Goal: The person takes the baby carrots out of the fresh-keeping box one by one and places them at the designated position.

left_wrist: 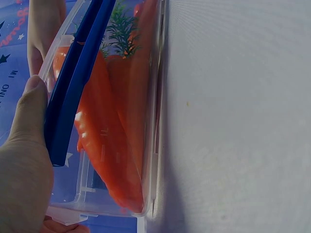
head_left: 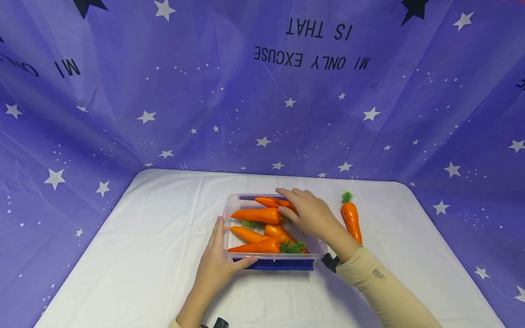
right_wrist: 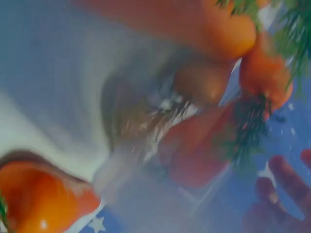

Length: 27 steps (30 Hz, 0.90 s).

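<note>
A clear plastic container with blue latches stands at the middle of the white table and holds several orange carrots with green tops. My left hand grips its near left corner, thumb on the front rim by the blue latch, fingers along the left wall. My right hand reaches in from the right and pinches the rear carrot between thumb and fingers. In the left wrist view the carrots press against the clear wall. The right wrist view is blurred.
One more carrot lies on the white tablecloth just right of the container, green top pointing away. A purple star-printed cloth forms the back and side walls. Bare tablecloth lies left of and in front of the container.
</note>
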Each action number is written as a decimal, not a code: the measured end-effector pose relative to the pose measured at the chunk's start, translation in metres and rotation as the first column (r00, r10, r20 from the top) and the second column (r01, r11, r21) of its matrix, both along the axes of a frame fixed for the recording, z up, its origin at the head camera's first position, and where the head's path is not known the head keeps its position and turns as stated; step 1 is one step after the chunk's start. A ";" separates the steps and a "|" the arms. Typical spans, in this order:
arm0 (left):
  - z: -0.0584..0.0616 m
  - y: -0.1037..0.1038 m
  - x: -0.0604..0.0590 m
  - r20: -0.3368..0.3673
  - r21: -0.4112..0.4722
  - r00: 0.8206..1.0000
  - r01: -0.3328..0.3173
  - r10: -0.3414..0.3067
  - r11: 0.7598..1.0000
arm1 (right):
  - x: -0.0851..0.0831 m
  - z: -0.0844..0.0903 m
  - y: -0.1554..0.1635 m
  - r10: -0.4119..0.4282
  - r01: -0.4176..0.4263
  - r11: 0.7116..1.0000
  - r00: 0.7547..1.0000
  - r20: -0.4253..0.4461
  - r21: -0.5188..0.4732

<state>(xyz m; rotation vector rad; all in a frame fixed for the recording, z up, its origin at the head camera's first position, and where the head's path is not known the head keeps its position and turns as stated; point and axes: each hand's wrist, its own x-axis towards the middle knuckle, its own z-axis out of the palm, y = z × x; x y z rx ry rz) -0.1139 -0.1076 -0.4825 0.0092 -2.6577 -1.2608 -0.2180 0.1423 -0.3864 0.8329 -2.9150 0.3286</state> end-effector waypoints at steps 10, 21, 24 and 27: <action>0.000 -0.002 -0.001 0.004 0.002 1.000 0.005 -0.005 1.000 | -0.004 -0.014 -0.016 0.076 -0.075 0.995 0.997 -0.007 0.058; -0.002 -0.001 0.000 -0.024 0.004 1.000 0.001 -0.001 1.000 | -0.008 -0.029 -0.024 0.150 -0.149 0.988 0.989 -0.013 0.028; -0.002 -0.001 0.000 -0.025 0.003 1.000 0.001 0.000 1.000 | -0.009 -0.031 -0.026 0.176 -0.175 0.984 0.984 -0.023 0.033; -0.002 0.000 0.000 -0.021 0.001 1.000 0.002 -0.002 1.000 | -0.009 -0.032 -0.027 0.192 -0.192 0.981 0.981 -0.014 0.042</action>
